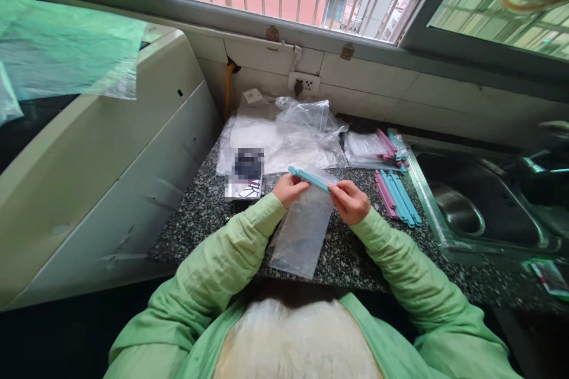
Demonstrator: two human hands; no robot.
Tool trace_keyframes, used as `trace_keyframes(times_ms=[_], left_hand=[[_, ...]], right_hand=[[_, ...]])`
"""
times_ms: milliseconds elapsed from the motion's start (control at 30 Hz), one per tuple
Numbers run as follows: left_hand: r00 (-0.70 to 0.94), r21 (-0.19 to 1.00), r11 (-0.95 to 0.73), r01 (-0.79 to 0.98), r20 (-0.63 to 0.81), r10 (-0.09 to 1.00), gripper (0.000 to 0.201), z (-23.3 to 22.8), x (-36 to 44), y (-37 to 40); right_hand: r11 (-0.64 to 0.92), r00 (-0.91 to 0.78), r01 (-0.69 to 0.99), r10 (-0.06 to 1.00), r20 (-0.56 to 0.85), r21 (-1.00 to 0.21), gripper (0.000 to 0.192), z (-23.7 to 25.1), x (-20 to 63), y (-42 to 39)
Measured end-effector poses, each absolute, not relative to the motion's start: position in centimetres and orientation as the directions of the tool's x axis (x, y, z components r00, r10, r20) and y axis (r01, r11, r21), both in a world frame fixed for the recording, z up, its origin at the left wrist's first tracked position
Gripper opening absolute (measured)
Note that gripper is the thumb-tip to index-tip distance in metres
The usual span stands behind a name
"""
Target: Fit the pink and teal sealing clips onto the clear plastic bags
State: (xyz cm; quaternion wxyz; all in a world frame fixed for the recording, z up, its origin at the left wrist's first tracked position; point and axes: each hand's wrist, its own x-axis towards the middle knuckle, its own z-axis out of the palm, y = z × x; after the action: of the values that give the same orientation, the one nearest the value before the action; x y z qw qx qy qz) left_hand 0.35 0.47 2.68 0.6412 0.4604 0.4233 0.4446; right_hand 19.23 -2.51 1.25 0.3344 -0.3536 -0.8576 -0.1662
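Both hands up over the middle of the worktop (204, 213), near its front edge. Left hand (290, 189) pinches the left end of a blue sealing clip (310, 179); right hand (349, 201) pinches the right end, fingers curled around it. Clip runs between the two hands, tilted slightly, left end higher and further back. It sits across the top of a clear plastic bag (301, 231), which hangs or lies down from the clip toward the person, its lower end reaching the worktop's front edge. Cannot tell whether the clip is fully clamped on the bag.

Right of the right hand, well apart from it: loose row of pink and blue clips (397, 196) lying on the worktop just beside the sink (480, 213) rim. Behind those, toward the back right of the worktop, a bag with more clips (377, 148) in it. Back centre: pile of clear plastic bags (288, 136) against the tiled wall, below a wall socket (304, 85). Left of the left hand, near it, a small printed packet (245, 174), partly blurred. White appliance (102, 177) butts the worktop's left edge.
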Motion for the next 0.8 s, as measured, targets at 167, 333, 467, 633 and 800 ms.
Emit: trace_keyframes(times_ms=[167, 333, 467, 633, 800], left_hand=[[0.258, 0.975, 0.142, -0.17, -0.095, 0.961, 0.023, 2.7, 0.34, 0.49], [0.251, 0.986, 0.104, -0.132, -0.068, 0.966, 0.037, 2.86, 0.1, 0.32], [0.152, 0.993, 0.101, -0.068, -0.09, 0.984, 0.044, 3.08, -0.12, 0.22], [0.13, 0.991, 0.084, -0.102, -0.071, 0.989, 0.043, 2.98, -0.13, 0.37], [0.157, 0.992, 0.072, -0.104, -0.055, 0.986, 0.041, 2.87, -0.25, 0.49]], right_hand=[[0.687, -0.529, 0.724, 0.5, 0.686, 0.057, 0.027, 1.06, 19.3, -2.43], [0.686, -0.537, 0.725, 0.517, 0.667, 0.052, 0.028, 0.83, 19.34, -2.39], [0.687, -0.551, 0.724, 0.515, 0.657, 0.068, 0.028, 0.72, 19.29, -2.43], [0.684, -0.568, 0.722, 0.498, 0.655, 0.106, 0.027, 0.96, 19.05, -2.53], [0.702, -0.571, 0.704, 0.467, 0.676, 0.11, 0.025, 1.18, 18.93, -2.61]])
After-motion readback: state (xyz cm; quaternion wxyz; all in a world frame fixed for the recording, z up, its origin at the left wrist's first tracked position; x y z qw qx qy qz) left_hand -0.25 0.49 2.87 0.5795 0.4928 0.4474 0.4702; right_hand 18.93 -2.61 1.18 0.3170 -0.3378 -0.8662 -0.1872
